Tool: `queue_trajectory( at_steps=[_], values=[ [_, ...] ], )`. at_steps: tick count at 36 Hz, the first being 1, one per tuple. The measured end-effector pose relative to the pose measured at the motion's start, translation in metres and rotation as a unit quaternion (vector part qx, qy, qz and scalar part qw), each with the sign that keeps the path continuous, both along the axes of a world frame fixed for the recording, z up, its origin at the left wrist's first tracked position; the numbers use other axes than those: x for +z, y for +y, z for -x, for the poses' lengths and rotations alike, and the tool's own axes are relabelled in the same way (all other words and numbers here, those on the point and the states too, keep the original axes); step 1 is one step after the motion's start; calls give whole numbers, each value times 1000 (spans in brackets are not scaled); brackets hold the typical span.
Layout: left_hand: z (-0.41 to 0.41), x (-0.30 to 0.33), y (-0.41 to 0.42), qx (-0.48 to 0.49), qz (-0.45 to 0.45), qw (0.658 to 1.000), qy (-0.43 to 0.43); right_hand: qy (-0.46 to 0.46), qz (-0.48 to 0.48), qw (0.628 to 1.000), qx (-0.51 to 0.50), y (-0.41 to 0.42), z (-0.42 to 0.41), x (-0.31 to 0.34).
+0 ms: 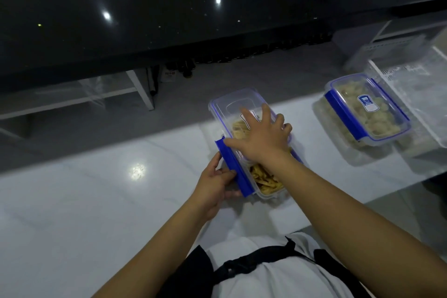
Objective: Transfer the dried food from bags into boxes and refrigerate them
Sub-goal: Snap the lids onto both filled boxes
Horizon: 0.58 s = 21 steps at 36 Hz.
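lid (232, 106): clear glossy plastic, under the right-hand fingers (264, 116) | clip (233, 167): opaque blue plastic, smooth, against the left-hand fingers (226, 173) | second box (367, 110): same clear plastic, blue clips, paper-like label | table (96, 176): white, polished, reflective | bag (420, 72): thin clear film, crinkled | dried food (263, 180): matt, rough

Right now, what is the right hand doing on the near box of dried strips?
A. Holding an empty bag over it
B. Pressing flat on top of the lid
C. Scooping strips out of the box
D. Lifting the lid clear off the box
B: the right hand lies spread on the clear lid while the left hand grips the blue side clip.
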State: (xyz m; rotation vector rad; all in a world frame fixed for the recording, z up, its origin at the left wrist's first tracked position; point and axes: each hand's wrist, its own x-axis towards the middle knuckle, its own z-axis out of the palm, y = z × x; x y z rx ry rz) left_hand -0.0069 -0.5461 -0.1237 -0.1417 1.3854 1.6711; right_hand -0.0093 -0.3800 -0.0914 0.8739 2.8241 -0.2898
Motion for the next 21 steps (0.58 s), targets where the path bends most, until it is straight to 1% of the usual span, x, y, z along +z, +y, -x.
queue_trajectory(
  at_steps=[6, 12, 17, 21],
  values=[
    [-1, -1, 1, 9, 3, 1000, -16, 13, 4, 1000, -9, -3, 6, -2],
    [-3, -1, 2, 16, 3, 1000, -6, 0, 16, 1000, -5, -3, 12, 3],
    [-3, -1, 0, 29, -14, 999, -15, 9, 5, 1000, -8, -7, -17, -6],
    [-3, 0, 0, 32, -19, 999, -12, 37, -16, 999, -9, -9, -45, -15]
  ],
)
